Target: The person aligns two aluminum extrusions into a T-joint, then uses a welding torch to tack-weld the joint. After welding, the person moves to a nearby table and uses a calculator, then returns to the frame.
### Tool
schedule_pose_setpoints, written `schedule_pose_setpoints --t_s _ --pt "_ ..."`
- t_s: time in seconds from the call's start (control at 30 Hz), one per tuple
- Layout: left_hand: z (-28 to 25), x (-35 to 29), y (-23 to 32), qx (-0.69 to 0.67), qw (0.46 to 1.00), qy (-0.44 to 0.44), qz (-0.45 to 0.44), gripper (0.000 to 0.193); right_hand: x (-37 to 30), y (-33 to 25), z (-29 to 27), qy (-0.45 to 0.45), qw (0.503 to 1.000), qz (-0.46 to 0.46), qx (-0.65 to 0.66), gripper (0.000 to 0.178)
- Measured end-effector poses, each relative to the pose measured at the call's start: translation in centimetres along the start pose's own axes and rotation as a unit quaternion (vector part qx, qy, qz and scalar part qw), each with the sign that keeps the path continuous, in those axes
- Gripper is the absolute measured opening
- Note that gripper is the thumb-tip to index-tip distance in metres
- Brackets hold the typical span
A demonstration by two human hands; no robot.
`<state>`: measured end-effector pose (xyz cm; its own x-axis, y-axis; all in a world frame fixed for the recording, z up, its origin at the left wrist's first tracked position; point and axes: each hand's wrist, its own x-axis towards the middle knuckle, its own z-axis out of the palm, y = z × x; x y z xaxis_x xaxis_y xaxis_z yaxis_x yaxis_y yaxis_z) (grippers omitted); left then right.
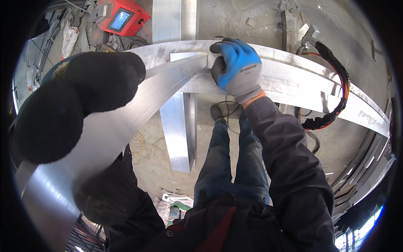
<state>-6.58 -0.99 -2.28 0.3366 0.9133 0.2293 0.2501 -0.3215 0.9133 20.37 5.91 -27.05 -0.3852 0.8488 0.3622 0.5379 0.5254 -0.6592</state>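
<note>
My left hand [90,94], in a dark-fingered glove, looms close at the left. Its fingers are wrapped over a long, flat silver metal bar [138,98]. That bar runs from the lower left up to the top of a wide metal beam [289,80] that crosses in front of me. In a blue and grey glove, my right hand [239,67] rests on the beam by the bar's far end. Its thumb and forefinger close around a small pale metal block [213,60] that meets the bar's tip. The palm hides part of the block.
Under the beam, a metal upright [179,130] points toward me. A red device with a screen [124,19] stands on the floor at the far left. A black-wrapped cable [343,80] hangs over the beam's right side. Thin cord [145,145] and wrappers [172,208] lie near my feet.
</note>
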Motion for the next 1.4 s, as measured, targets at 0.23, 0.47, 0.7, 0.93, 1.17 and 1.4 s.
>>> schedule_pose_setpoints --t_s 0.23,0.47,0.7,0.93,1.17,1.4 --pt "0.6 -0.2 -0.1 -0.004 1.000 0.018 0.003 0.089 0.4 0.1 -0.8 -0.107 0.993 -0.044 -0.028 0.034" --pt "0.7 -0.5 -0.2 -0.011 1.000 0.027 0.003 0.085 0.3 0.4 -0.3 -0.163 0.982 -0.039 -0.082 0.045" --pt "0.9 -0.7 -0.2 -0.015 0.999 0.034 0.004 0.082 0.1 0.5 0.0 -0.152 0.985 -0.036 -0.068 0.044" --pt "0.8 -0.8 -0.2 -0.020 0.999 0.042 0.002 0.079 0.1 0.4 -0.1 -0.157 0.984 -0.032 -0.078 0.044" --pt "0.5 -0.9 0.3 -0.003 0.998 0.057 0.002 0.071 0.3 0.2 -0.4 -0.148 0.986 -0.028 -0.065 0.044" --pt "-0.9 -0.4 0.9 0.040 0.997 0.070 0.005 0.063 0.3 0.0 -1.2 -0.012 0.999 -0.032 0.029 0.038"
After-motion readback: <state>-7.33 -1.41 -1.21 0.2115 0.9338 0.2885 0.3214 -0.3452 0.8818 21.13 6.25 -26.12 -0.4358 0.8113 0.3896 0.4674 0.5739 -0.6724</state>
